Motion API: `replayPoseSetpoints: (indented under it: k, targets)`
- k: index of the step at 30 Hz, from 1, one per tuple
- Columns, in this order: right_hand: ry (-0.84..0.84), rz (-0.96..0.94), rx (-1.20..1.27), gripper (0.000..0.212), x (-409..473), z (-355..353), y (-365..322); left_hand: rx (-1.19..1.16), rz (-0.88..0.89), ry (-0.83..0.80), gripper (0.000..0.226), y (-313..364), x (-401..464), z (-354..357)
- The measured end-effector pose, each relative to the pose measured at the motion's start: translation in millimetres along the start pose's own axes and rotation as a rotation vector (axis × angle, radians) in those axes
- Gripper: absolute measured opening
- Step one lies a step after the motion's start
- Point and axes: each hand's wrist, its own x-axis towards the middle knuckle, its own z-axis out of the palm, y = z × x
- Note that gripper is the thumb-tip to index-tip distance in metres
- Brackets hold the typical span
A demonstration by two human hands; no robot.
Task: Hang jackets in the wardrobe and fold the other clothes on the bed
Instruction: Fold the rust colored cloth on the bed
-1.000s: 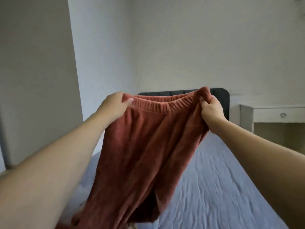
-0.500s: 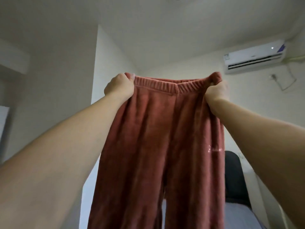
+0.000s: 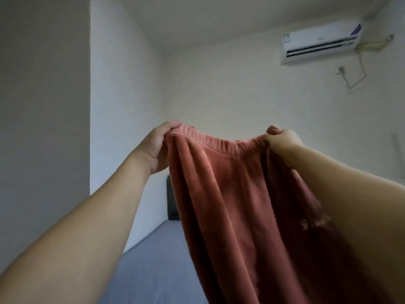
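A pair of rust-red fleece trousers (image 3: 236, 205) hangs in the air in front of me, waistband up. My left hand (image 3: 161, 145) grips the left end of the elastic waistband. My right hand (image 3: 282, 139) grips the right end. The waistband sags a little between the two hands. The legs drop out of the bottom of the view over the grey-blue bed (image 3: 153, 260). No jacket or wardrobe interior shows.
A dark headboard (image 3: 172, 200) peeks out left of the trousers against the far wall. A tall white panel (image 3: 43, 106) fills the left side. An air conditioner (image 3: 322, 43) hangs high on the right wall, its cable running down to a plug.
The view has tipped back down from the ceiling, so the bed shows again. Both hands have come lower with the trousers, and the waistband is slacker than half a second ago.
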Motion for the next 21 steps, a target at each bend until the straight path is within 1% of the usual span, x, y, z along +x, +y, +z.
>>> replayPoseSetpoints:
  k: [2,4,6,8,9,11,13,14,15,16,18,20,21]
  targets:
    - [-0.046,0.076,0.040,0.035,-18.2,16.0,32.7,-0.243,-0.007,-0.144,0.047,-42.0,-25.5,12.0]
    - [-0.085,0.115,0.028,0.034,-38.4,32.9,63.3,-0.399,-0.041,-0.240,0.046,-83.7,-49.1,28.8]
    - [-0.128,0.179,0.037,0.034,-58.1,50.0,93.8,-0.443,-0.081,-0.279,0.048,-119.6,-68.8,42.3]
    - [-0.179,0.266,0.034,0.035,-77.6,64.9,121.9,-0.408,-0.090,-0.254,0.054,-151.4,-81.4,45.1]
    - [-0.212,0.307,0.029,0.034,-86.9,70.3,135.5,-0.384,-0.084,-0.212,0.056,-165.0,-86.3,42.8]
    - [-0.272,0.349,0.039,0.030,-109.5,74.0,158.4,-0.293,-0.053,-0.089,0.054,-192.1,-95.9,31.4]
    - [-0.339,0.263,0.042,0.021,-132.1,67.4,174.5,-0.191,-0.048,0.014,0.037,-215.2,-105.9,13.3]
    - [-0.384,0.183,0.018,0.024,-140.7,62.5,179.6,-0.148,-0.065,0.034,0.029,-223.6,-111.8,3.8]
    - [-0.440,0.102,-0.007,0.030,-148.3,57.0,181.7,-0.102,-0.086,0.020,0.030,-228.4,-117.5,-2.2]
    - [-0.500,0.047,-0.021,0.038,-155.5,50.8,181.7,-0.028,-0.100,-0.016,0.035,-229.9,-121.5,-4.4]
    - [-0.588,0.013,0.032,0.047,-165.7,40.8,177.0,0.246,-0.079,-0.087,0.042,-226.2,-124.8,4.0]
    - [-0.633,0.056,0.168,0.039,-170.7,31.1,165.4,0.578,-0.006,-0.124,0.037,-217.8,-123.8,27.2]
    - [-0.670,0.080,0.248,0.032,-172.3,26.1,159.9,0.697,0.031,-0.137,0.039,-214.1,-121.3,39.6]
